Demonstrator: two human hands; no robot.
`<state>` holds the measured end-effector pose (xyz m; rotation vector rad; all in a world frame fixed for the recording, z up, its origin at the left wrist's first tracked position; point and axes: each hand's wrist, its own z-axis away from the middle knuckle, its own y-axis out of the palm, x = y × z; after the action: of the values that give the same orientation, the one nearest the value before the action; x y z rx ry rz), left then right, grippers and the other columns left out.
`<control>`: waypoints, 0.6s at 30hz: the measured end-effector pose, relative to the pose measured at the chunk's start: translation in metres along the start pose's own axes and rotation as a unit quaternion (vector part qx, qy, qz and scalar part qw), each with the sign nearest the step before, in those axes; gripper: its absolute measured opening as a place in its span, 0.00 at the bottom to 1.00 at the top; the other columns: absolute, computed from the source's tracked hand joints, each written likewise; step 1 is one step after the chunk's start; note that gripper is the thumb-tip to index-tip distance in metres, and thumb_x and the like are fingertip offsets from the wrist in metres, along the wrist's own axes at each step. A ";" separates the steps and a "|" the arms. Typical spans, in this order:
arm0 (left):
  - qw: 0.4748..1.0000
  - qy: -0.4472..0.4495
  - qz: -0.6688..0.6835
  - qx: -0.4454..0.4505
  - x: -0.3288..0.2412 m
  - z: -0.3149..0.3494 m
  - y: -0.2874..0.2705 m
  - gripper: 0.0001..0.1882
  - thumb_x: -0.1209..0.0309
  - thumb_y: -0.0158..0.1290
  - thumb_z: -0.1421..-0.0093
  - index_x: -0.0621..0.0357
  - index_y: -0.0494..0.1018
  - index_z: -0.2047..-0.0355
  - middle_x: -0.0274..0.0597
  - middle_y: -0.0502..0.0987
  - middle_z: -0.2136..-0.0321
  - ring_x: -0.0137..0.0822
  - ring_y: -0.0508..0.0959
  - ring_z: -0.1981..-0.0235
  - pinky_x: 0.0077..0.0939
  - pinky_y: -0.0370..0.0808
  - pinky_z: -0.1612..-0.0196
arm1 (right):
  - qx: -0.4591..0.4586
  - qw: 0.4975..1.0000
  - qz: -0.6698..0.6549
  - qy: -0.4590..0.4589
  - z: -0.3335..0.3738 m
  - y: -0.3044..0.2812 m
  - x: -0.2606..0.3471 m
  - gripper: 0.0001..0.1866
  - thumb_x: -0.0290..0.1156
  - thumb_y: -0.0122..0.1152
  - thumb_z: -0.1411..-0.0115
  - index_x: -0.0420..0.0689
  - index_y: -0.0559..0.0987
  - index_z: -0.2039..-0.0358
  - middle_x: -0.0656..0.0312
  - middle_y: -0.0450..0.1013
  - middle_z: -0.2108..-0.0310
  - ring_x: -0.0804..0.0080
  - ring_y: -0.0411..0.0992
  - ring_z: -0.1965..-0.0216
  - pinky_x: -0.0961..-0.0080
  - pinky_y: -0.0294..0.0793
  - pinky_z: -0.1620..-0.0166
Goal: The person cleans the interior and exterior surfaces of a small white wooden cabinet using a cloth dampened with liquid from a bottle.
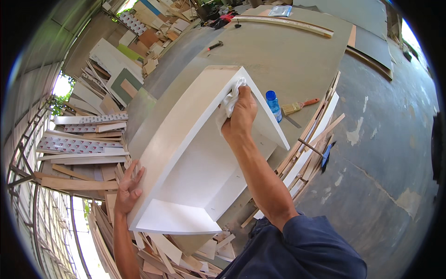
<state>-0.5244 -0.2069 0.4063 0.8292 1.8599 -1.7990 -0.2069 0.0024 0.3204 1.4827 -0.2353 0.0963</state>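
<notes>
A white open-fronted wooden box, like a drawer or small cabinet, stands tilted across the worktable in front of me. My right hand grips a crumpled white cloth and presses it to the box's front edge near the far corner. Against the outer left side of the box rests my left hand, fingers apart, steadying it with nothing in the grasp. Just right of the box are a blue bottle and a paintbrush with a reddish wooden handle.
On the worktable lie a hammer and a long wooden strip farther back. Stacked boards and offcuts crowd the left. Timber strips line the table's right side, with a blue-handled brush beside them.
</notes>
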 end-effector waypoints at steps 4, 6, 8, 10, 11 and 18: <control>1.000 -0.004 -0.009 0.003 0.015 0.002 -0.009 0.41 0.39 0.60 0.43 0.65 0.78 0.45 0.62 0.58 0.29 0.53 0.58 0.28 0.47 0.51 0.28 | -0.064 0.992 0.014 0.104 0.048 0.012 -0.019 0.09 0.35 0.58 0.33 0.43 0.75 0.66 0.65 0.74 0.73 0.76 0.72 0.76 0.74 0.76 0.72; 1.000 -0.007 0.025 0.002 0.015 0.001 -0.012 0.41 0.39 0.60 0.43 0.66 0.79 0.46 0.62 0.58 0.29 0.53 0.57 0.27 0.47 0.50 0.28 | -0.045 0.978 0.036 0.201 0.052 0.011 -0.018 0.10 0.37 0.59 0.33 0.44 0.75 0.66 0.65 0.73 0.73 0.76 0.72 0.75 0.73 0.76 0.72; 1.000 -0.005 -0.022 0.013 0.015 0.000 -0.014 0.40 0.38 0.59 0.42 0.61 0.79 0.45 0.61 0.58 0.29 0.53 0.57 0.27 0.46 0.50 0.28 | -0.059 0.985 0.008 0.160 0.023 0.015 -0.001 0.10 0.37 0.58 0.33 0.44 0.75 0.66 0.65 0.74 0.73 0.76 0.72 0.75 0.73 0.76 0.73; 0.999 0.000 -0.031 0.013 0.015 -0.001 -0.015 0.39 0.38 0.58 0.42 0.60 0.79 0.44 0.61 0.58 0.29 0.53 0.57 0.27 0.46 0.49 0.28 | -0.061 0.993 0.013 0.098 0.002 0.020 0.014 0.09 0.36 0.58 0.34 0.44 0.75 0.64 0.64 0.75 0.72 0.75 0.73 0.76 0.72 0.76 0.74; 0.999 0.011 -0.037 0.015 0.018 -0.005 -0.012 0.39 0.38 0.58 0.42 0.59 0.79 0.44 0.62 0.58 0.29 0.53 0.56 0.27 0.45 0.49 0.28 | -0.059 0.994 0.018 0.094 0.005 0.018 0.011 0.09 0.36 0.58 0.34 0.44 0.75 0.64 0.64 0.75 0.72 0.75 0.73 0.76 0.72 0.76 0.74; 0.999 0.005 -0.040 0.035 0.023 -0.006 -0.020 0.41 0.38 0.58 0.41 0.55 0.73 0.37 0.60 0.57 0.28 0.53 0.56 0.27 0.45 0.50 0.28 | -0.088 0.986 0.026 0.139 0.004 0.021 0.005 0.09 0.33 0.59 0.35 0.41 0.77 0.61 0.62 0.75 0.70 0.70 0.74 0.75 0.70 0.76 0.75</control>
<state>-0.5539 -0.1979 0.4066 0.8017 1.8699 -1.9223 -0.2073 -0.0004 0.3426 1.2705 -0.0544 0.3141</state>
